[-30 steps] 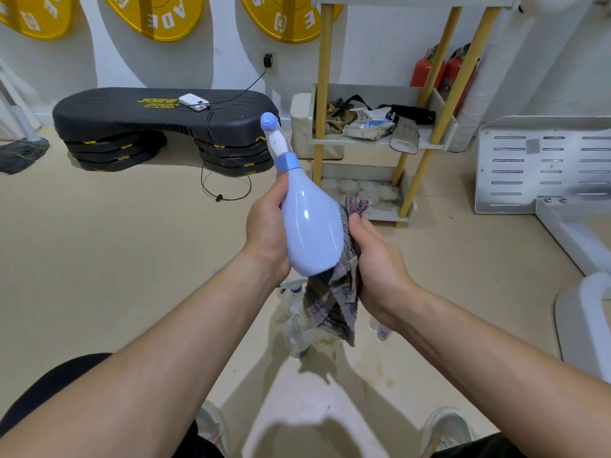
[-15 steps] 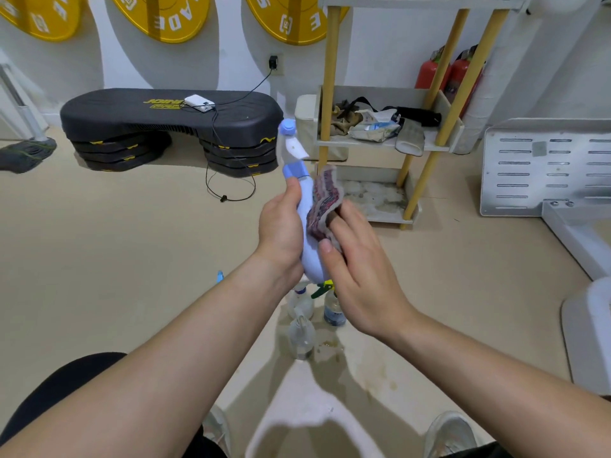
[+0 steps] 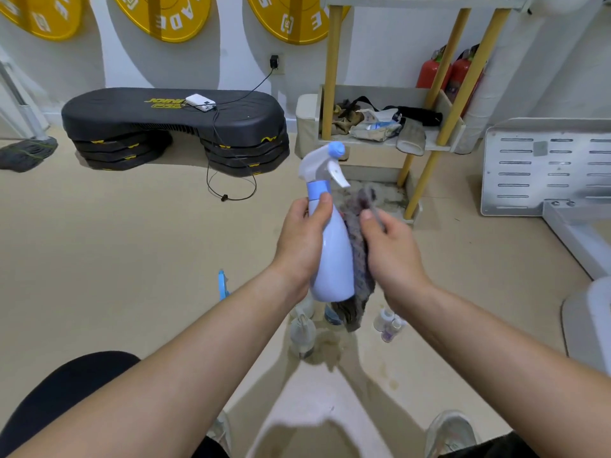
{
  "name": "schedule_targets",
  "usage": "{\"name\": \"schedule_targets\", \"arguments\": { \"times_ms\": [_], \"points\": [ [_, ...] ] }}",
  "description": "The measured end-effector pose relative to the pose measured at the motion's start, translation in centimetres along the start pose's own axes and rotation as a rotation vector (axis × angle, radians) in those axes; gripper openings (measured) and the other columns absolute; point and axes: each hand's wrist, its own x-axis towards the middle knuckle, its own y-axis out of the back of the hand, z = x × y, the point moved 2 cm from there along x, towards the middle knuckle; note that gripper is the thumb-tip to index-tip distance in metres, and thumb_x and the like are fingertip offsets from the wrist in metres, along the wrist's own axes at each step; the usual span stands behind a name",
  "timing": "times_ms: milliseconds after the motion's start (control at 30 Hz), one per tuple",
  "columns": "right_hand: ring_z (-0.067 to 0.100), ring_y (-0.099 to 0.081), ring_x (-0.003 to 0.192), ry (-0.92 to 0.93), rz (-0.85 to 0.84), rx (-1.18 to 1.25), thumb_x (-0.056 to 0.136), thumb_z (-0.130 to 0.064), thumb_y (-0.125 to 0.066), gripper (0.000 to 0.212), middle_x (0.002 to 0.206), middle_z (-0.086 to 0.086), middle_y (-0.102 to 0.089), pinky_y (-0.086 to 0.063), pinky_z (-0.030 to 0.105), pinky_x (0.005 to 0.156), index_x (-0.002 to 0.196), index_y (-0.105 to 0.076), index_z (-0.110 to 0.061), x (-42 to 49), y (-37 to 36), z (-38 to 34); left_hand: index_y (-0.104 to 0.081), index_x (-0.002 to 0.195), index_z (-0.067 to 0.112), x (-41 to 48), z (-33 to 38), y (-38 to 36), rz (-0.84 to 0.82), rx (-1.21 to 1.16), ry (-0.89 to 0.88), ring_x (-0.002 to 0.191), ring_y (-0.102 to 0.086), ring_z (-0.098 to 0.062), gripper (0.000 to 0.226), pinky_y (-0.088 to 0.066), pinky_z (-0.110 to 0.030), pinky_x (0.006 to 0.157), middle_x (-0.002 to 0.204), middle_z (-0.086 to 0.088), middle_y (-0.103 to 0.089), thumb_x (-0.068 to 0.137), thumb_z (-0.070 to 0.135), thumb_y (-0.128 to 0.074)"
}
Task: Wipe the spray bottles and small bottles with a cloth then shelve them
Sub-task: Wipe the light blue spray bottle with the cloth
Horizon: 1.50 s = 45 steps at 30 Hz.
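My left hand [image 3: 302, 239] grips a pale blue spray bottle [image 3: 330, 256] upright by its neck, the white trigger head [image 3: 322, 166] pointing right. My right hand [image 3: 391, 256] holds a grey-brown cloth [image 3: 358, 259] and presses it against the bottle's right side; the cloth hangs below the bottle's base. On the floor beneath stand a clear spray bottle [image 3: 301, 335], another bottle [image 3: 330, 317] partly hidden by the cloth, and small bottles [image 3: 388, 323]. A blue spray nozzle [image 3: 223, 285] peeks out behind my left forearm.
A shelf unit with yellow posts [image 3: 429, 150] stands ahead, its middle shelf holding rags and packets. A black step platform [image 3: 172, 127] with a charging device lies left. Red fire extinguishers [image 3: 433, 67] are behind the shelf, a white metal panel [image 3: 545, 166] to the right.
The bottle turned so its trigger head now faces right. My right hand slid with the cloth from the front of the bottle round to its right side.
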Motion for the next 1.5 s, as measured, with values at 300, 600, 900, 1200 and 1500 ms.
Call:
{"name": "schedule_targets", "arguments": {
  "times_ms": [300,600,900,1200,1500],
  "points": [
    [0.010,-0.066,0.109,0.131,-0.035,0.175,0.101,-0.038,-0.048,0.042,0.121,-0.002,-0.070,-0.050,0.032,0.098,0.131,-0.062,-0.013,0.5,0.5,-4.0,-0.056,0.107,0.021,-0.4,-1.6,-1.0,0.050,0.220,-0.117,0.096,-0.066,-0.023,0.024,-0.051,-0.039,0.085,0.099,-0.002,-0.069,0.100,0.045,-0.054],
    [0.026,-0.074,0.099,0.022,-0.030,0.341,0.100,-0.008,-0.058,0.015,0.101,0.007,-0.078,-0.059,0.039,0.086,0.110,-0.069,-0.006,0.3,0.6,-3.7,-0.052,0.107,0.023,-0.6,-1.9,-0.8,0.096,0.423,-0.241,0.082,-0.061,-0.016,0.021,-0.046,-0.033,0.073,0.084,0.003,-0.065,0.102,0.043,-0.050],
    [0.023,-0.071,0.078,-0.078,-0.154,0.326,0.087,0.010,-0.066,0.022,0.088,0.010,-0.078,-0.060,0.033,0.071,0.105,-0.072,0.000,3.0,3.6,-3.2,-0.052,0.092,0.025,-0.4,-2.1,-0.3,-0.055,0.457,-0.231,0.072,-0.054,-0.011,0.021,-0.040,-0.029,0.067,0.079,0.007,-0.060,0.100,0.044,-0.054],
    [0.022,-0.069,0.072,-0.227,-0.244,0.415,0.079,0.019,-0.064,0.028,0.079,0.009,-0.075,-0.058,0.028,0.068,0.092,-0.072,-0.004,2.4,3.5,-2.6,-0.051,0.085,0.015,-0.2,-0.2,-0.2,-0.203,0.185,-0.133,0.075,-0.051,-0.016,0.030,-0.037,-0.035,0.073,0.082,-0.005,-0.053,0.100,0.041,-0.057],
    [0.018,-0.071,0.088,0.077,0.038,0.315,0.090,0.007,-0.061,0.021,0.094,0.006,-0.076,-0.060,0.034,0.082,0.101,-0.072,-0.008,1.8,3.2,-4.1,-0.052,0.088,0.010,-0.1,-1.2,-0.4,-0.186,0.282,-0.187,0.075,-0.052,-0.016,0.037,-0.039,-0.036,0.072,0.083,-0.004,-0.056,0.099,0.045,-0.055]
  ]
}}
